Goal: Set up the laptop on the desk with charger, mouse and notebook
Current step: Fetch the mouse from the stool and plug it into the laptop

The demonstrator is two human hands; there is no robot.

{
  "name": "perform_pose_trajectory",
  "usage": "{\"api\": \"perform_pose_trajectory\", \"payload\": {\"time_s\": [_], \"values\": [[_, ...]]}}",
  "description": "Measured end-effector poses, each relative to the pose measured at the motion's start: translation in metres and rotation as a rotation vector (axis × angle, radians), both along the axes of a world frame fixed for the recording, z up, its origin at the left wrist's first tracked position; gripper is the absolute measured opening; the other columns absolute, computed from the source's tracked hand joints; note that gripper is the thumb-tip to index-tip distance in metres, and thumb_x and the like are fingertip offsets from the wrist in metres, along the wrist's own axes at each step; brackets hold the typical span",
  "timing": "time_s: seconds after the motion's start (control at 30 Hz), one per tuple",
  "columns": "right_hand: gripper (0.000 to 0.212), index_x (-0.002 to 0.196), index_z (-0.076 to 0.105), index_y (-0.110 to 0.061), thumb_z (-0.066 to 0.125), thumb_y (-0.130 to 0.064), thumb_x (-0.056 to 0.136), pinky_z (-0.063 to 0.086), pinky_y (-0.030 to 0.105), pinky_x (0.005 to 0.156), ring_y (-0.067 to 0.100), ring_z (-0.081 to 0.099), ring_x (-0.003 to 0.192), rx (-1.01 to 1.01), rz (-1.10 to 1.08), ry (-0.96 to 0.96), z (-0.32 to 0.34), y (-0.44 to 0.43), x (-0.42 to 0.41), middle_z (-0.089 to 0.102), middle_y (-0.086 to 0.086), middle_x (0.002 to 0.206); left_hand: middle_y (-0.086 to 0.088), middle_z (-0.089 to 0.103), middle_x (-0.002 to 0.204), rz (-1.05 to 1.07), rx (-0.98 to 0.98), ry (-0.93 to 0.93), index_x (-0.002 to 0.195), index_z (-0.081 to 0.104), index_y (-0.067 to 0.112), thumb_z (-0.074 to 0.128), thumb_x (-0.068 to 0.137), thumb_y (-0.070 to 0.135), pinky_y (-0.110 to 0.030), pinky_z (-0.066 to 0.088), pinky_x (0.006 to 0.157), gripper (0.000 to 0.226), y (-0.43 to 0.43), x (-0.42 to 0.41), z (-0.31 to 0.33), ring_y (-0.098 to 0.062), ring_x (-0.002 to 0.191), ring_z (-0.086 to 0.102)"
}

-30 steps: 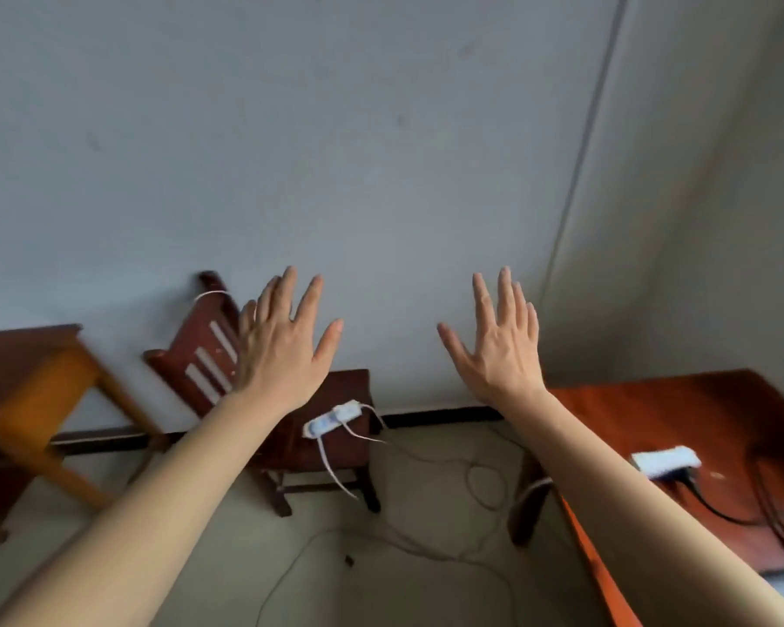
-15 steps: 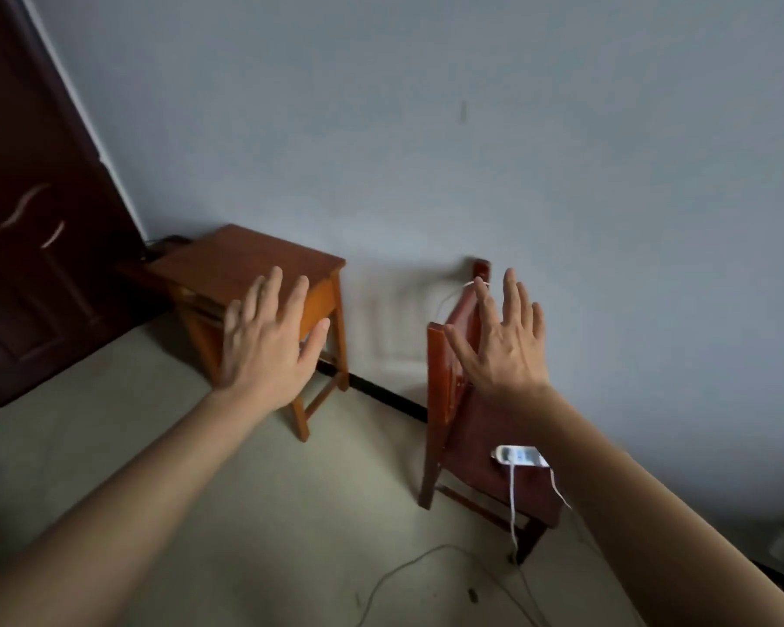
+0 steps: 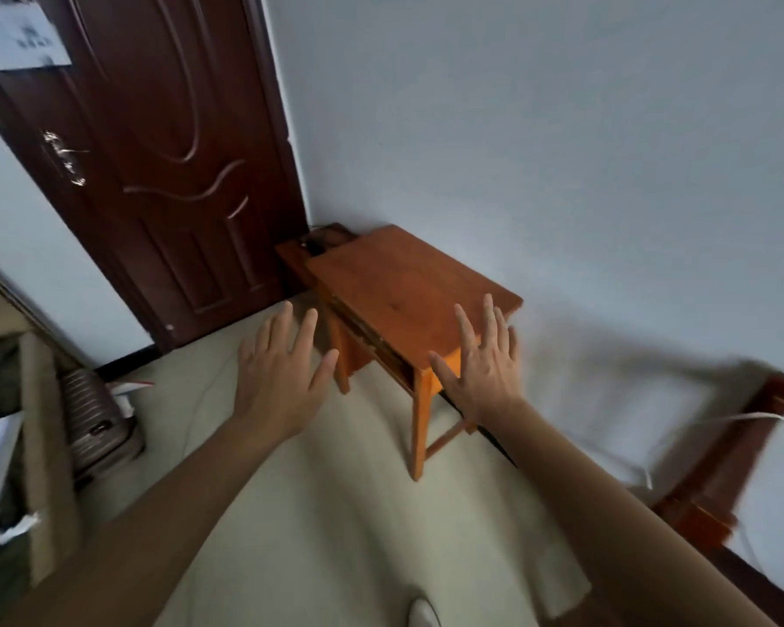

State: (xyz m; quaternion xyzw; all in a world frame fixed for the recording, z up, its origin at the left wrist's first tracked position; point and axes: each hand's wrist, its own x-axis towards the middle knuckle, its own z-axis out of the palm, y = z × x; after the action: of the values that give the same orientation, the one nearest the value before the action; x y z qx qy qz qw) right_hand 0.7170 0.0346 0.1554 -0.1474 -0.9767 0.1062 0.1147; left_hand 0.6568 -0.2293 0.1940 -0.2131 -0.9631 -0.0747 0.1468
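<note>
A small orange-brown wooden desk [image 3: 403, 287] stands against the pale wall, its top bare. My left hand [image 3: 281, 368] is stretched out in front of me with fingers spread, over the floor just left of the desk, and holds nothing. My right hand [image 3: 480, 359] is also held out flat with spread fingers, in front of the desk's near right corner, empty. No laptop, charger, mouse or notebook is in sight. A dark low thing [image 3: 322, 242] lies behind the desk by the door; I cannot tell what it is.
A dark brown door [image 3: 155, 165] is shut at the left, with a paper sheet [image 3: 19, 36] on it. A ribbed suitcase [image 3: 96, 423] and a cardboard box [image 3: 41, 445] stand at the left edge. A wooden chair [image 3: 743, 454] with a white cable is blurred at the right.
My view has swung left: the chair slid to the right edge, the desk came to the middle and the door came into sight. Both hands stay raised, open and empty.
</note>
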Motion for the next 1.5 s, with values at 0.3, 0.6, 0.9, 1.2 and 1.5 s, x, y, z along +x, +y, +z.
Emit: {"api": "perform_pose_trajectory", "payload": {"time_s": [0.3, 0.6, 0.9, 1.2, 1.5], "values": [[0.077, 0.159, 0.004, -0.031, 0.031, -0.070, 0.098, -0.007, 0.050, 0.121, 0.032, -0.010, 0.155, -0.070, 0.269, 0.013, 0.034, -0.053, -0.249, -0.015, 0.008, 0.168, -0.024, 0.042, 0.149, 0.210, 0.028, 0.061, 0.145, 0.047, 0.010, 0.038, 0.096, 0.051, -0.059, 0.040, 0.103, 0.065, -0.047, -0.197, 0.028, -0.041, 0.136, 0.040], [0.077, 0.160, 0.003, -0.028, 0.035, -0.065, 0.099, 0.000, 0.054, 0.124, 0.034, -0.008, 0.155, 0.024, 0.381, -0.123, -0.015, -0.127, -0.440, -0.015, 0.012, 0.167, -0.024, 0.039, 0.151, 0.312, 0.040, -0.060, 0.146, 0.045, 0.011, 0.029, 0.095, 0.057, -0.062, 0.039, 0.105, 0.070, -0.136, -0.374, -0.031, -0.041, 0.139, 0.038], [0.082, 0.161, 0.002, -0.026, 0.039, -0.064, 0.098, 0.001, 0.052, 0.123, 0.033, -0.006, 0.156, 0.024, 0.171, -0.210, -0.014, -0.164, -0.618, -0.014, 0.013, 0.168, -0.021, 0.023, 0.161, 0.203, -0.027, -0.178, 0.155, 0.028, 0.016, 0.018, 0.094, 0.065, -0.057, 0.032, 0.111, 0.079, -0.184, -0.606, -0.024, -0.038, 0.147, 0.024], [0.082, 0.161, 0.000, -0.026, 0.039, -0.063, 0.099, 0.001, 0.050, 0.125, 0.031, -0.004, 0.156, -0.084, -0.089, -0.216, -0.036, -0.142, -0.708, -0.016, 0.013, 0.167, -0.019, 0.018, 0.163, -0.030, -0.074, -0.211, 0.157, 0.022, 0.018, 0.012, 0.091, 0.067, -0.054, 0.031, 0.112, 0.083, -0.134, -0.759, -0.034, -0.035, 0.149, 0.021], [0.082, 0.161, 0.004, -0.022, 0.043, -0.058, 0.099, 0.007, 0.050, 0.126, 0.034, 0.002, 0.155, -0.175, -0.188, -0.239, -0.075, -0.124, -0.874, -0.010, 0.017, 0.167, -0.020, 0.017, 0.163, -0.101, -0.151, -0.226, 0.157, 0.023, 0.016, 0.011, 0.090, 0.067, -0.054, 0.032, 0.112, 0.085, -0.105, -0.934, -0.039, -0.035, 0.149, 0.021]]}}
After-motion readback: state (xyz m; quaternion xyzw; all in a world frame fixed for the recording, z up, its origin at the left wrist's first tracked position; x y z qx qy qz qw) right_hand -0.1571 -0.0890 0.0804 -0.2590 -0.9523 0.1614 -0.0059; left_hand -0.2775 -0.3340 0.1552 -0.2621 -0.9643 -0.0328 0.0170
